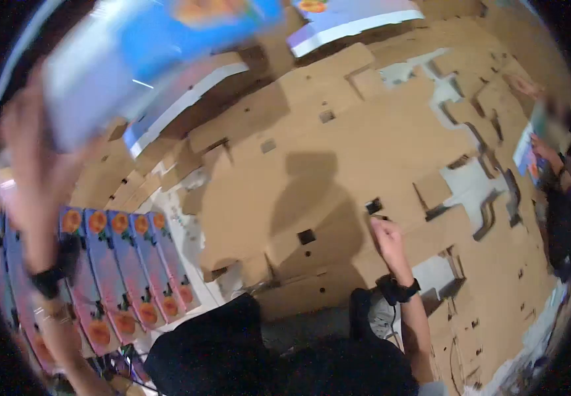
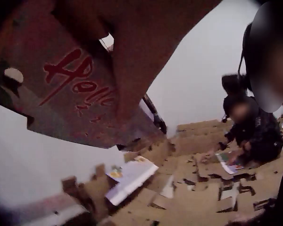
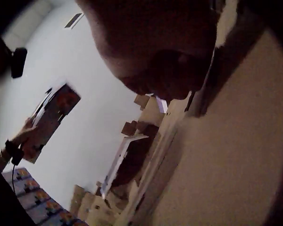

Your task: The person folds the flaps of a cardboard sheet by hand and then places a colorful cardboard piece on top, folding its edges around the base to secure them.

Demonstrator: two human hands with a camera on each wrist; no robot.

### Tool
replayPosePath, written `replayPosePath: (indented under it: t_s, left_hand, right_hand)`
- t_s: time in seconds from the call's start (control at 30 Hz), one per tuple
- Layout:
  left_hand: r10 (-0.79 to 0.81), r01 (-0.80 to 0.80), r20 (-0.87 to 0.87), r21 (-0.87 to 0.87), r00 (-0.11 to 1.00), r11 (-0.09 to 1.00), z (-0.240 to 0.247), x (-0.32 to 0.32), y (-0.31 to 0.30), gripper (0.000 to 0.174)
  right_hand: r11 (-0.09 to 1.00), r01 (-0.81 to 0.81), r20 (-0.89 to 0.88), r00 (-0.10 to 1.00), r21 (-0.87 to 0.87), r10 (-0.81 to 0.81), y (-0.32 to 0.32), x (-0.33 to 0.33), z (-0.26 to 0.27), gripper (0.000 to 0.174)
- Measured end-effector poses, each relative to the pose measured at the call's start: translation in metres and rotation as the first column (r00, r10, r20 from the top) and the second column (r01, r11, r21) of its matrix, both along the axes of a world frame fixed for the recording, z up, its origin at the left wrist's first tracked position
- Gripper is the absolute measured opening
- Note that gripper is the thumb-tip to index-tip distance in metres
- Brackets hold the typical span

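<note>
Raised at the upper left of the head view, a printed carton [image 1: 166,39] is blurred by motion. My left hand [image 1: 31,138] grips its near end. Red "Hello" lettering shows on the carton [image 2: 28,99] in the left wrist view, with the fingers [image 2: 132,61] over it. From the right wrist the same carton [image 3: 49,125] appears tilted, flower print outward. My right hand [image 1: 389,244] is low over the brown cardboard [image 1: 246,204], fingers loosely curled and nothing seen in them. Those fingers [image 3: 174,87] look dark in the right wrist view, close to the cardboard surface.
A row of flower-printed cartons [image 1: 124,264] stands at the left. Beyond the cardboard lie a printed piece with a white edge [image 1: 358,26] and another white-edged piece [image 1: 186,99]. At the right, another person [image 1: 566,165] handles a printed sheet [image 1: 528,155]. Cut-outs break the cardboard surface.
</note>
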State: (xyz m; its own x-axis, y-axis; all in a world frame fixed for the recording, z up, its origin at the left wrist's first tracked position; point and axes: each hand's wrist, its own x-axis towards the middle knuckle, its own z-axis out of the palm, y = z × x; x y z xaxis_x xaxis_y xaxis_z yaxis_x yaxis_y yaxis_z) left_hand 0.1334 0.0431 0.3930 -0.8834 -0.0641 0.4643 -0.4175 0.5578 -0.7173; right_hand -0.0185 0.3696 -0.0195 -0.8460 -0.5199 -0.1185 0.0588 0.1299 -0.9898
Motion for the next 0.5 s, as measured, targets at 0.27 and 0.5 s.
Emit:
replayPosePath:
  t_s: [0.27, 0.5]
  left_hand:
    - [-0.367, 0.229, -0.08, 0.895, 0.927, 0.382, -0.258, -0.132, 0.036, 0.092]
    - [-0.476, 0.283, -0.067, 0.873, 0.877, 0.396, -0.33, -0.126, 0.042, 0.097]
  right_hand:
    - [0.953, -0.158, -0.229, 0.949, 0.257, 0.219, 0.025, -0.049, 0.091, 0.033]
    - [0.482, -0.106, -0.377, 0.486, 0.87, 0.788, -0.051, -0.146, 0.203, 0.03]
